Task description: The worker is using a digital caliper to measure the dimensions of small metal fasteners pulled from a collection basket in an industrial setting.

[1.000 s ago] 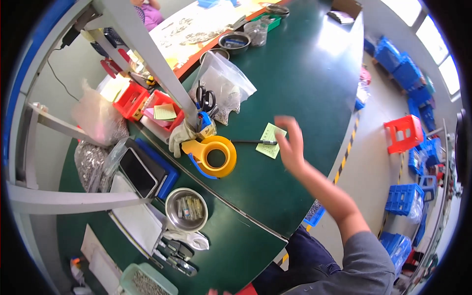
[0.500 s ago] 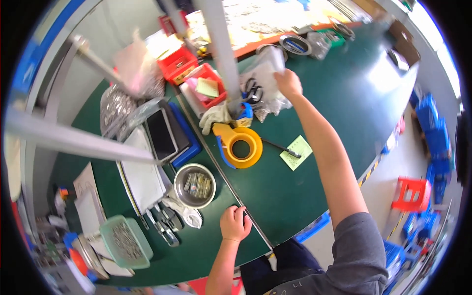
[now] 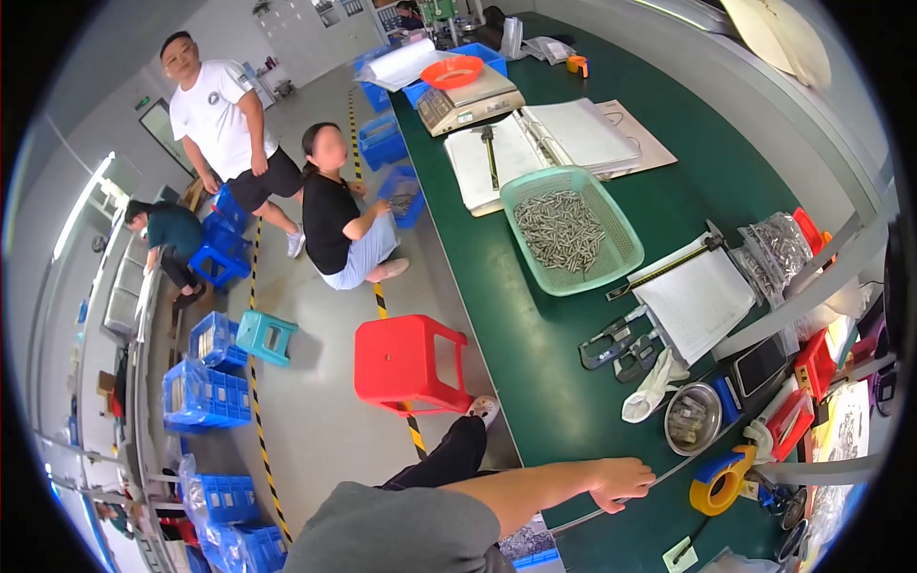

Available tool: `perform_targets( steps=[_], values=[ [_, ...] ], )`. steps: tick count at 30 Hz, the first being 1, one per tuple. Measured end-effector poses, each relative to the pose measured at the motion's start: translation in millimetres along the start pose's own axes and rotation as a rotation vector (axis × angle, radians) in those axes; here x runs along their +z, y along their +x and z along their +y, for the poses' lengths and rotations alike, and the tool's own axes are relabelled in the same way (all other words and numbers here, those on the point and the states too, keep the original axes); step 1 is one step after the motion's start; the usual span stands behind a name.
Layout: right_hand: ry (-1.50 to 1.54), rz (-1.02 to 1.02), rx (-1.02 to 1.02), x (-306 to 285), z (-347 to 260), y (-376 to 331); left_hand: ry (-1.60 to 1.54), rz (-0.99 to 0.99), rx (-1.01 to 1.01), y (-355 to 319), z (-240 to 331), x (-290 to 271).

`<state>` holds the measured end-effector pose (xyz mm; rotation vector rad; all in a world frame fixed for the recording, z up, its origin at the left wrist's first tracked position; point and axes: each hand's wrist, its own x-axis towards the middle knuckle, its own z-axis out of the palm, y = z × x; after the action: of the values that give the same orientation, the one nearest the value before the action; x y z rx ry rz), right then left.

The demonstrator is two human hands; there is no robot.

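Note:
My left hand (image 3: 621, 482) rests on the green tabletop beside the metal seam strip, thumb apart from loosely bent fingers, with nothing visible in it. Nearest to it stands a round steel bowl (image 3: 676, 441) holding small clear-and-yellowish pieces. The yellow tape dispenser (image 3: 700, 498) is beyond the fingertips, across the seam. Past the bowl lie a white cloth (image 3: 652, 387) and two micrometers (image 3: 608, 344). A mint-green plastic basket (image 3: 626, 250) full of small metal pins sits farther along the table. My right hand is out of view.
A scale (image 3: 473, 107) with an orange dish and an open binder (image 3: 478, 167) holding a caliper occupy the far table. On the floor are a red stool (image 3: 396, 358), a teal stool (image 3: 263, 334) and blue crates (image 3: 205, 393). Several people stand, sit or bend to the left.
My view has swung left, bringing the aisle and other people into sight. My left hand remains on the tabletop near the seam. My right hand, earlier at a clear plastic bag, has left view.

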<state>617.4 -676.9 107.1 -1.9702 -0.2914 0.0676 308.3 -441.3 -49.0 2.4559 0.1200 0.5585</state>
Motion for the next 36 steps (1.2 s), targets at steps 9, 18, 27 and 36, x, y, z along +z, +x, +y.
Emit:
perform_targets(
  steps=[9, 18, 27, 36],
  values=[
    [-1.108, -0.405, -0.093, 17, 25, -125, -0.612, -0.232, -0.639, 67, 123, 29],
    [-0.104, -0.812, 0.168, 64, -6, -173, -0.911, 0.118, -0.838, 15, 112, 31],
    [-0.648, -0.224, -0.367, 58, -6, -164, -0.780, -0.277, -0.512, -29, 148, 33],
    [-0.706, -0.190, -0.198, 56, 13, -155, -0.596, -0.499, -0.457, -47, 149, 32]
  ],
)
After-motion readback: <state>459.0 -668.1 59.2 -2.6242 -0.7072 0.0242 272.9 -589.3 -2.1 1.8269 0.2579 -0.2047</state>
